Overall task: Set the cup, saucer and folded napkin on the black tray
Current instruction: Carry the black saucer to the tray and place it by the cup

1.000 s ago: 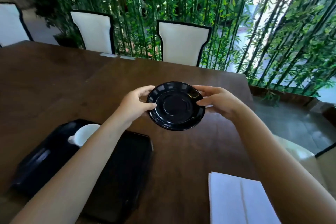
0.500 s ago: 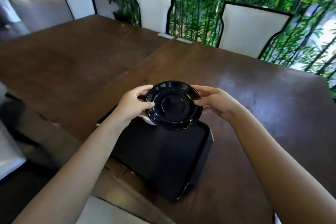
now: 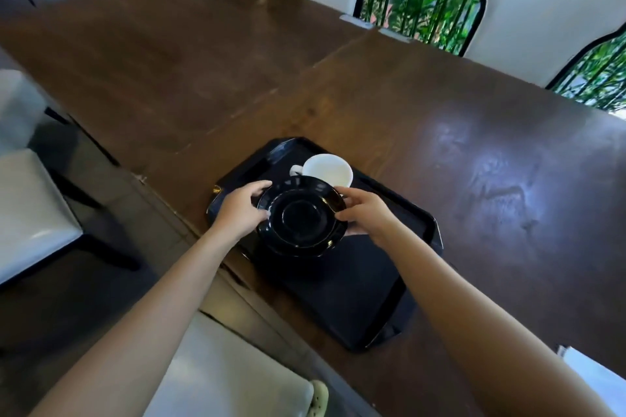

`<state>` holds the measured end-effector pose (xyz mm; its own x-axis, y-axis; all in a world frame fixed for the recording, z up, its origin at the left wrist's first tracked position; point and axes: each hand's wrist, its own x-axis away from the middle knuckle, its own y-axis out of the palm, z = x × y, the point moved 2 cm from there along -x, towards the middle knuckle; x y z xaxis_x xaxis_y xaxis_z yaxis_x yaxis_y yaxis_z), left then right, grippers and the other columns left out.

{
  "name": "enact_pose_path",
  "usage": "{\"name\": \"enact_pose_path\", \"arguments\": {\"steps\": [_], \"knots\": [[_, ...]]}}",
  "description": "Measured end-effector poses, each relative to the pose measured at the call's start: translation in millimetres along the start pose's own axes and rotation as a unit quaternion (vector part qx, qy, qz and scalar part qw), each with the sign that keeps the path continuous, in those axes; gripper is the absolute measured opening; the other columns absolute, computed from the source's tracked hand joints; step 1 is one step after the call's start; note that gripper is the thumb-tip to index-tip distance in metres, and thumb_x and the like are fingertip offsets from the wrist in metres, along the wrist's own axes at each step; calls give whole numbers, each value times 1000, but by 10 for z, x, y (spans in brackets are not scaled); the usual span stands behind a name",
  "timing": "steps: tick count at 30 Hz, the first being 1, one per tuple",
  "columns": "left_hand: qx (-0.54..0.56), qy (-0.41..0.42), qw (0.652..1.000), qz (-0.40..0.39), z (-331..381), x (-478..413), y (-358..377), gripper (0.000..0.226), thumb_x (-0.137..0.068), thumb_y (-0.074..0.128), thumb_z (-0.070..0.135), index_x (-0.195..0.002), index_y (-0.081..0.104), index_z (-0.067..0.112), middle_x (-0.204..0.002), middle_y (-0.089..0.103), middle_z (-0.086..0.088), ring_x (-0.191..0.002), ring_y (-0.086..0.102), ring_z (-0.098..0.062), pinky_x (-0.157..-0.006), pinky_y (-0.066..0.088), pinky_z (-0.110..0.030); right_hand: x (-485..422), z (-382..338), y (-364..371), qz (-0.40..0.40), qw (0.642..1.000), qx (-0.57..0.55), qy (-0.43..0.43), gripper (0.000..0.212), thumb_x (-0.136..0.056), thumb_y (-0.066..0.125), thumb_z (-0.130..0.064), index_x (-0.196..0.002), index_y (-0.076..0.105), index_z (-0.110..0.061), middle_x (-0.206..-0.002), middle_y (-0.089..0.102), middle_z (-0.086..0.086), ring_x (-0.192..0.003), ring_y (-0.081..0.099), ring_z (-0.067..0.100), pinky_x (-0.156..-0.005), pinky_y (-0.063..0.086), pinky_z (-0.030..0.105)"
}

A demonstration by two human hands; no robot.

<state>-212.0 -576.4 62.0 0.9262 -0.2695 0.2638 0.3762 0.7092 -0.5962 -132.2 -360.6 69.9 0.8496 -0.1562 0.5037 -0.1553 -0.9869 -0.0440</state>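
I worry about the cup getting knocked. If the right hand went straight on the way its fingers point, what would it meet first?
Probably the white cup. The right hand, with the left hand, holds the black saucer, and the cup stands on the black tray just beyond. Their heights are unclear.

The round black saucer is glossy, apparently glazed ceramic, catching small highlights. The white cup looks smooth and glazed. The black rectangular tray has a matt, plastic-looking floor. The dark brown wooden tabletop is polished and reflective.
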Motion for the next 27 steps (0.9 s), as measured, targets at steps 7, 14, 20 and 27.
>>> {"name": "enact_pose_path", "arguments": {"steps": [7,14,20,27], "knots": [[-31,-10,999,7,-284,-164,94,60,-82,62,-1,-131,48,31,-132,55,-3,-110,55,-21,-61,36,-13,-187,247,133,16,1000,3,17,57,-77,51,18,-121,61,-18,-90,69,3,-76,68,18,-65,62,36],[-32,3,999,24,-420,-218,101,60,-83,61,-2,-131,49,33,-130,56,0,-81,54,-2,-55,35,-9,-252,311,167,15,1000,-8,17,54,-78,54,17,-121,61,-16,-90,69,-1,-78,68,17,-58,61,30],[-39,9,999,18,-530,-211,153,59,-82,61,-4,-132,50,26,-131,55,-4,-114,54,-24,-85,40,-26,-278,422,238,12,999,1,34,54,-79,53,17,-122,60,-15,-84,69,-3,-70,69,13,-59,61,30],[-63,5,998,3,-532,-318,241,56,-82,63,3,-131,50,27,-130,56,-4,-113,53,-24,-83,41,-26,-310,477,221,32,998,18,53,54,-81,51,17,-123,59,-15,-83,68,-3,-71,67,14,-55,60,28]]}}
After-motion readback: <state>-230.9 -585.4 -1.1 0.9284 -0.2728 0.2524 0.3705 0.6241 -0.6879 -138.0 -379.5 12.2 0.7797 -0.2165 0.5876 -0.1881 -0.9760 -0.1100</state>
